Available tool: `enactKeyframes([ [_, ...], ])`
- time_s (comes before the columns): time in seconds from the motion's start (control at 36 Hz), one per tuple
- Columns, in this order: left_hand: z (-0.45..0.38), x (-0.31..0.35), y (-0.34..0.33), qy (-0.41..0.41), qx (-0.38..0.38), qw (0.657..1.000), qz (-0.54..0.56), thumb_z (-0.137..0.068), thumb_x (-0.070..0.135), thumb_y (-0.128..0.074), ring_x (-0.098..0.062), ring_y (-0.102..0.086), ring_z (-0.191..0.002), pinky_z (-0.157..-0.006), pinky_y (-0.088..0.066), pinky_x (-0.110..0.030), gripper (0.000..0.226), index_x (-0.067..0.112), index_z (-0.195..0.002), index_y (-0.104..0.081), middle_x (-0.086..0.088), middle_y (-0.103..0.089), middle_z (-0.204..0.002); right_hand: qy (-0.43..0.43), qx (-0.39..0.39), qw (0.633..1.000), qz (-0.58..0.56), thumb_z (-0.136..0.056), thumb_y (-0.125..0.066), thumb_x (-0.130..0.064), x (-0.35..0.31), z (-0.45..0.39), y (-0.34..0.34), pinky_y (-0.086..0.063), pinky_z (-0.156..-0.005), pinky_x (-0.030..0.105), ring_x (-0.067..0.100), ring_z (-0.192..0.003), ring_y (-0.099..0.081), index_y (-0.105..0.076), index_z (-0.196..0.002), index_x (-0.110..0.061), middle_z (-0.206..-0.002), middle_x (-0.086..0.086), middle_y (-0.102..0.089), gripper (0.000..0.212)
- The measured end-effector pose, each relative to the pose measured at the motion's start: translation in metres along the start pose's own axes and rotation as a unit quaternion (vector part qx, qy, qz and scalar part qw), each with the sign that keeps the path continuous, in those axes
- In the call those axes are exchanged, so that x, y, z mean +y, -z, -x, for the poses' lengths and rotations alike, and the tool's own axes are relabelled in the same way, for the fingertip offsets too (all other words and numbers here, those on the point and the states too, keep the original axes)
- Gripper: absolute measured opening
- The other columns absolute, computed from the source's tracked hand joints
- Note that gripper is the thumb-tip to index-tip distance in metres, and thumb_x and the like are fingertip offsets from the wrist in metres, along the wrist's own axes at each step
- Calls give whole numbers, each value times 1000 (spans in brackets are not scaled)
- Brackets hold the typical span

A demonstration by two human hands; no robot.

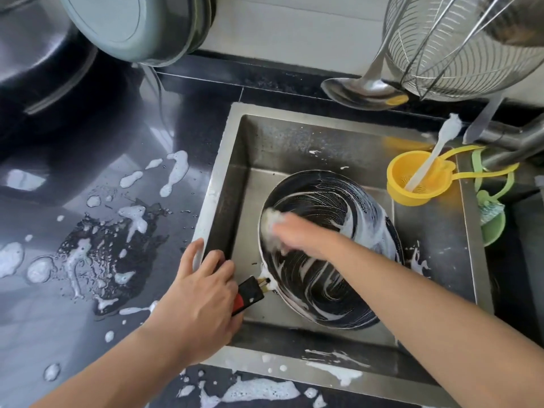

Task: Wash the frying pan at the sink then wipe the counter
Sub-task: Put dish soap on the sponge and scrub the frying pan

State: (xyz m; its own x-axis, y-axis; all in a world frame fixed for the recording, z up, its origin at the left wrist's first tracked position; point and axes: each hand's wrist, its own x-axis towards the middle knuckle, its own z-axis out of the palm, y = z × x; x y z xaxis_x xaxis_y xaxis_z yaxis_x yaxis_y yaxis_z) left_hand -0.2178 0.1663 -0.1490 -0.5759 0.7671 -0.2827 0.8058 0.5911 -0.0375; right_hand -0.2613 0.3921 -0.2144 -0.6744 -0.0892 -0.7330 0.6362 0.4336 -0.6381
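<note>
Head view looks down into a steel sink [223, 160] set in a dark glossy counter [123, 148]. Inside the sink, a dark frying pan [326, 260] lies tilted against the basin floor, its inner face streaked with white suds. Its black and red handle [250, 293] points toward the sink's near left corner. The left hand [203, 293] curls around that handle, thumb hooked over the sink's rim. The right hand [297, 234] presses a soapy pad [272, 222] against the pan's upper left inner wall; it is blurred, so its fingers seem curled on the pad, though I cannot tell exactly. Foam patches [173, 172] and a wet dark stain [112, 254] lie on the counter left of the sink. A yellow strainer [412, 184] sits at the sink's far right corner with a white brush [435, 151] standing in it. A ladle [362, 89] and a wire basket [459, 45] hang above.
</note>
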Motion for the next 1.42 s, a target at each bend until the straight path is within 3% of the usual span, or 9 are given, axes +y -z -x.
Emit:
enactKeyframes([
  [0.08,0,2,-1,3,7,1000,8,-82,51,-49,-30,-54,-96,-111,-29,-63,40,18,-67,-64,1,-47,-80,-93,177,974,-110,-92,-52,-11,-3,-52,26,-51,-52,30,29,-84,-70,-65,-103,-6,-96,13,-71,18],
  [0.19,-2,3,1,-7,10,1000,4,-83,50,-48,-32,-54,-99,-113,-29,-59,41,16,-69,-66,-1,-48,-82,-184,336,921,66,-91,-55,-14,26,-60,62,-52,-94,40,36,-118,-62,-64,-123,-4,-128,17,-65,35],
  [0.31,-2,2,1,-17,7,1000,-13,-83,51,-51,-34,-53,-103,-114,-30,-55,45,10,-77,-70,-5,-50,-86,-206,385,886,152,-86,-68,-18,46,-55,63,-53,-86,38,36,-115,-62,-65,-122,-6,-126,18,-65,38],
  [0.47,-3,0,0,-10,6,1000,-5,-83,49,-52,-35,-53,-102,-114,-31,-54,44,10,-77,-71,-5,-50,-85,33,94,939,328,-87,-63,-12,9,-27,10,-49,-73,29,31,-96,-67,-67,-105,-10,-107,14,-71,18],
  [0.64,-3,1,0,-8,10,1000,6,-80,51,-50,-33,-53,-98,-115,-29,-54,43,13,-74,-70,-3,-49,-82,-80,-220,768,596,-83,-65,-4,36,22,-15,-59,-79,39,31,-80,-62,-66,-87,2,-78,12,-62,8],
  [0.83,-5,1,-3,-10,13,1000,15,-80,51,-51,-30,-53,-99,-116,-29,-52,40,16,-74,-69,0,-49,-83,-44,74,927,365,-82,-72,-15,18,-23,25,-52,-73,34,32,-97,-70,-68,-107,-11,-104,15,-71,26],
  [1.0,-5,3,-4,-3,24,1000,18,-84,46,-49,-30,-52,-96,-117,-27,-51,37,16,-71,-67,0,-46,-80,-6,315,872,375,-86,-55,6,55,-44,46,-50,-67,43,40,-97,-67,-40,-123,-8,-113,16,-62,42],
  [1.19,-7,0,-5,1,25,999,24,-83,49,-49,-30,-52,-93,-118,-26,-51,39,17,-69,-66,0,-47,-77,-6,237,836,495,-81,-62,8,93,-13,55,-51,-79,39,30,-109,-59,-50,-117,-13,-111,8,-62,44],
  [1.42,-8,1,-5,-17,6,1000,19,-78,54,-50,-30,-53,-91,-117,-25,-54,40,18,-68,-65,-1,-48,-76,-94,-157,936,300,-84,-59,0,83,49,-2,-50,-62,30,20,-87,-64,-57,-108,-8,-96,3,-62,25],
])
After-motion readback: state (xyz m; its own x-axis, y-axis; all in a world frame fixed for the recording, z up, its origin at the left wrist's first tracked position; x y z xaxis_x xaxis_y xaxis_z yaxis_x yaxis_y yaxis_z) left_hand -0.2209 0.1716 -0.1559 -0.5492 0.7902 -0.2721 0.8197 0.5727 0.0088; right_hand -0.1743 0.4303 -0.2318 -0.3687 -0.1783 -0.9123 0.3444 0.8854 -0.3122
